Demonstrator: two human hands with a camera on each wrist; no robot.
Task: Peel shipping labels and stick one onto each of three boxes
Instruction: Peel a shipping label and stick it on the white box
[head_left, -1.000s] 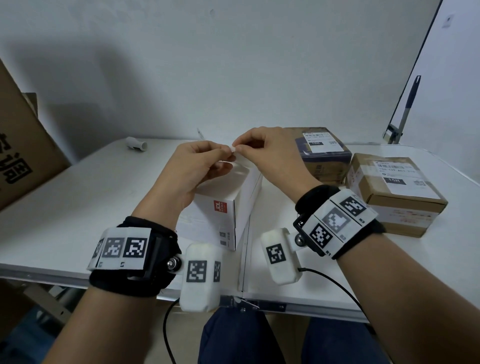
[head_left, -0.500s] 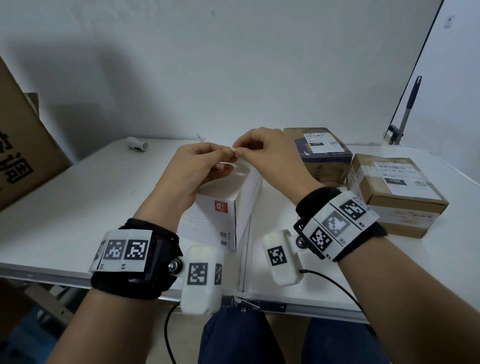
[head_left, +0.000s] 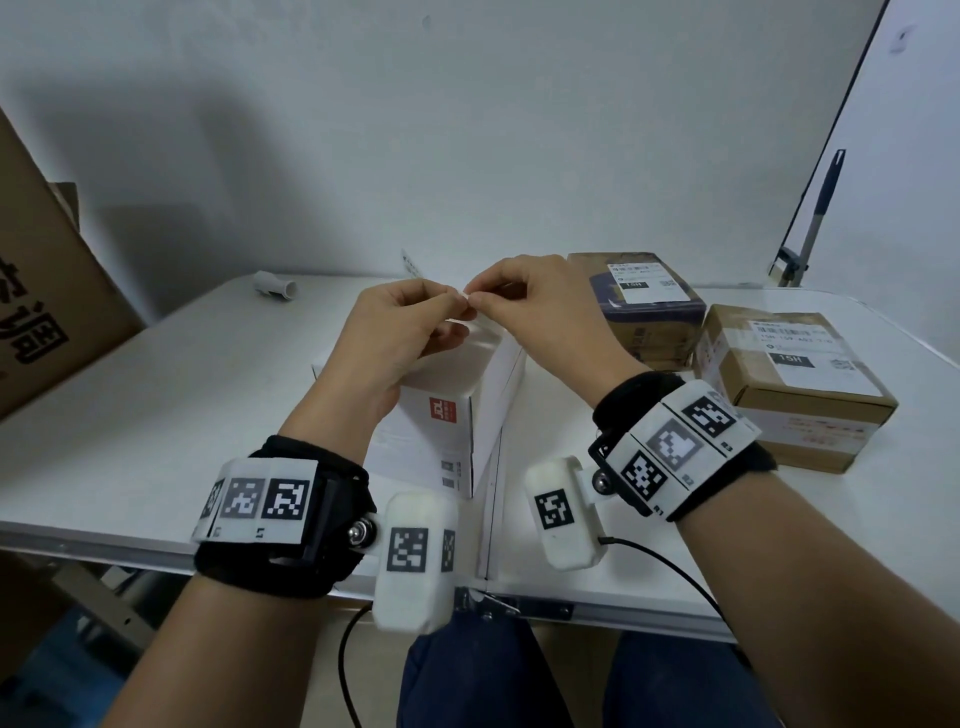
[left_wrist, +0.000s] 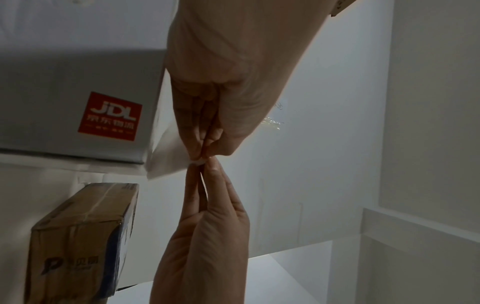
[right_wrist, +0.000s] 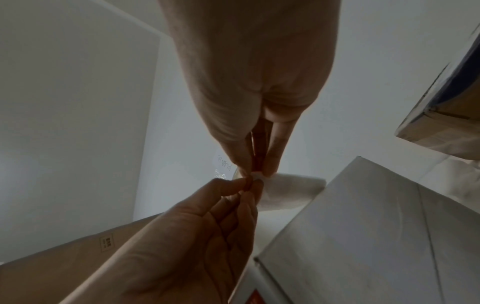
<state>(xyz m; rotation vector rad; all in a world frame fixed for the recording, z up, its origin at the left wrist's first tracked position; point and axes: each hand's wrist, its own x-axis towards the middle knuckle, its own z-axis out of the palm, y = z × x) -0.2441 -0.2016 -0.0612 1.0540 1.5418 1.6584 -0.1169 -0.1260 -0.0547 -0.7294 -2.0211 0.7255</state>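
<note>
Head view: both hands are raised above the white box (head_left: 452, 395), which sits mid-table (head_left: 156, 426) near the front edge. The left hand (head_left: 400, 332) and right hand (head_left: 540, 312) meet fingertip to fingertip, each pinching the same corner of a white label (head_left: 464, 297). Two brown boxes (head_left: 644, 306) (head_left: 789, 384) with labels on top lie toward the right edge; a grey tube (head_left: 275, 285) lies at the back left.

Left wrist view: the left thumb and forefinger (left_wrist: 197, 142) are closed tight on the label's corner (left_wrist: 171, 160); the sheet hangs toward the white box. The right fingertips (left_wrist: 205, 174) nip the same corner from below.

Right wrist view: the right fingers (right_wrist: 270, 162) are closed narrow on the corner, the label (right_wrist: 288, 189) trailing toward the box; the left fingertips (right_wrist: 249, 185) touch it from below.
</note>
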